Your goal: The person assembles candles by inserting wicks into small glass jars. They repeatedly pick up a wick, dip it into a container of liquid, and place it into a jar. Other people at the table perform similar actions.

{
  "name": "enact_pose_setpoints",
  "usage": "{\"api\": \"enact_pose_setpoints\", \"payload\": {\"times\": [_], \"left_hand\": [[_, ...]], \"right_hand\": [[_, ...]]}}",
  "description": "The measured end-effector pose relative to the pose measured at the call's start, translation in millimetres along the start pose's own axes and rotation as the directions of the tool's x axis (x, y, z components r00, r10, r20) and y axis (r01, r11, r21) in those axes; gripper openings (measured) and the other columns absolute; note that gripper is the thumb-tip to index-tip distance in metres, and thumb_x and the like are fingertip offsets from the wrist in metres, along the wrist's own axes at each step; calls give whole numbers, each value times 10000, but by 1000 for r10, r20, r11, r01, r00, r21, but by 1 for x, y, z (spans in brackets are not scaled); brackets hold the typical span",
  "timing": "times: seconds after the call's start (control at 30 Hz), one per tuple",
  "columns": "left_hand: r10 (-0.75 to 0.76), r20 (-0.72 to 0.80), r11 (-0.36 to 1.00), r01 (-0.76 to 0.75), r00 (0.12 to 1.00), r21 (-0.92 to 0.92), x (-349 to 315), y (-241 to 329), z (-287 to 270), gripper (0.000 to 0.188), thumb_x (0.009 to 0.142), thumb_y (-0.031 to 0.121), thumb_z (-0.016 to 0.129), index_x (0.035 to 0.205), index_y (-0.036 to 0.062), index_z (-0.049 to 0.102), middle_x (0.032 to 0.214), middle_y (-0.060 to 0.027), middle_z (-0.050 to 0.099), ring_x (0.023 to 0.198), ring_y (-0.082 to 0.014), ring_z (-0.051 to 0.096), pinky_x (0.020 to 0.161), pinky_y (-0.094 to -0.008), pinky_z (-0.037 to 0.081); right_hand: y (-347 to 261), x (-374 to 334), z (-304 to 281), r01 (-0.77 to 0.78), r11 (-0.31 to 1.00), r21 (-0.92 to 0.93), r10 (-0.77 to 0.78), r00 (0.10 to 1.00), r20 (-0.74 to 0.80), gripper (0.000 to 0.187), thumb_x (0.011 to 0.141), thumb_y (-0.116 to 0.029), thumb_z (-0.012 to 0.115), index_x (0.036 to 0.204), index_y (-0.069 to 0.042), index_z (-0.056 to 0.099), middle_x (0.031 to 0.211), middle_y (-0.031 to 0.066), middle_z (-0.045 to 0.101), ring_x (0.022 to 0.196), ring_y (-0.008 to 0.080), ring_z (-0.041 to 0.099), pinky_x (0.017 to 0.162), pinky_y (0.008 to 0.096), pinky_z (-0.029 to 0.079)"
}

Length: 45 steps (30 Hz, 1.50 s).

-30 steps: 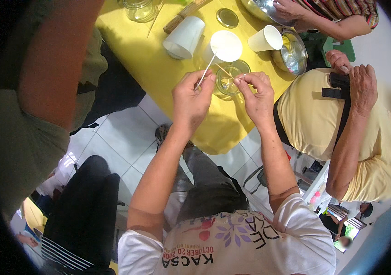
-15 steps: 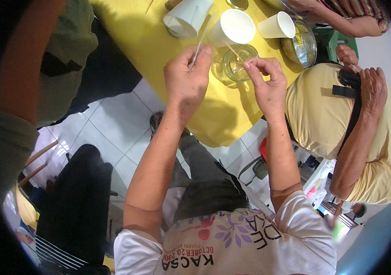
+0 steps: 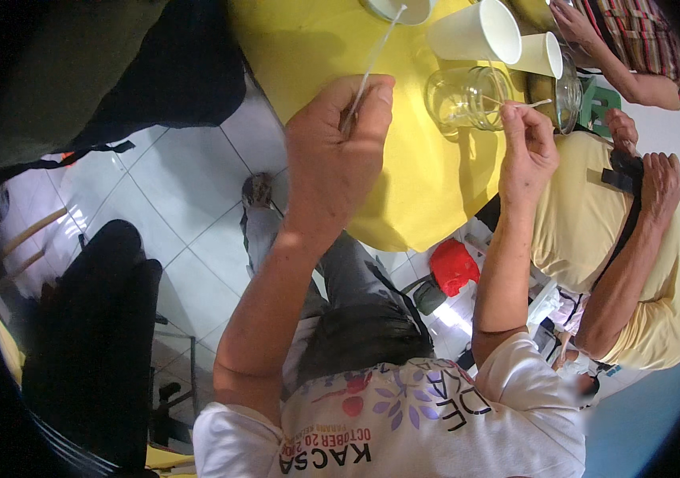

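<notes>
My left hand (image 3: pixel 336 151) is closed in a pinch around a white wick-like string (image 3: pixel 377 52), which sticks up past the thumb toward the far edge of view. The fingers of my right hand (image 3: pixel 529 151) pinch a thin wooden stick (image 3: pixel 490 99) by the mouth of a clear glass jar (image 3: pixel 453 99); a short white string end (image 3: pixel 541 103) pokes out on the other side of the fingers. The jar stands on the yellow tablecloth (image 3: pixel 404 191), between my hands. Just beyond it are a large white paper cup (image 3: pixel 475 33) and a smaller one (image 3: pixel 541 54).
A third cup-like container (image 3: pixel 404 11) is cut off at the top. At the right, a person in a yellow shirt (image 3: pixel 587 215) stands close to the table, another person's arm (image 3: pixel 627 72) beyond. A black chair (image 3: pixel 93 342) is at lower left; a red bag (image 3: pixel 455 267) lies beneath the table's edge.
The view has shifted, so the table's things sit farther right. My hands are farther apart: the left shows more of the string, and the right has moved rightward with the stick.
</notes>
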<state>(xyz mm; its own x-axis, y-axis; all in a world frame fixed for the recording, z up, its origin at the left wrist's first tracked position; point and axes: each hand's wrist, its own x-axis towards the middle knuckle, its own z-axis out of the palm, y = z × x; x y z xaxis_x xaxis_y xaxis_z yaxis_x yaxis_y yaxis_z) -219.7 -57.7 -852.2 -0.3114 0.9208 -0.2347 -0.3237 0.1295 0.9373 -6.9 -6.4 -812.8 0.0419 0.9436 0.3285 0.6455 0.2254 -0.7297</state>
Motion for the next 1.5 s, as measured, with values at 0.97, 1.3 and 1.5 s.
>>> {"api": "enact_pose_setpoints", "payload": {"times": [0.97,1.3,1.5], "left_hand": [[145,42,980,-138,988,-140,-25,-156,-94,141,905,95,576,989,14,657,716,27,615,608,6,490,541,-166,391],[168,10,973,-165,986,-161,-23,-176,-95,148,914,94,566,1008,11,644,718,24,609,612,12,479,537,-160,373],[134,56,976,-122,989,-182,-9,-179,-95,147,919,85,557,1015,7,636,712,23,597,617,19,467,540,-155,361]], "right_hand": [[69,-73,102,56,991,123,-47,996,-79,138,845,-73,680,946,10,635,941,81,646,825,104,582,765,213,468],[76,-76,102,23,997,77,-22,1000,-21,110,854,-61,664,929,12,635,943,85,642,839,112,585,765,224,482],[82,-65,108,47,998,45,-47,999,5,101,855,-46,657,936,9,635,947,88,641,846,117,591,780,226,485]]}}
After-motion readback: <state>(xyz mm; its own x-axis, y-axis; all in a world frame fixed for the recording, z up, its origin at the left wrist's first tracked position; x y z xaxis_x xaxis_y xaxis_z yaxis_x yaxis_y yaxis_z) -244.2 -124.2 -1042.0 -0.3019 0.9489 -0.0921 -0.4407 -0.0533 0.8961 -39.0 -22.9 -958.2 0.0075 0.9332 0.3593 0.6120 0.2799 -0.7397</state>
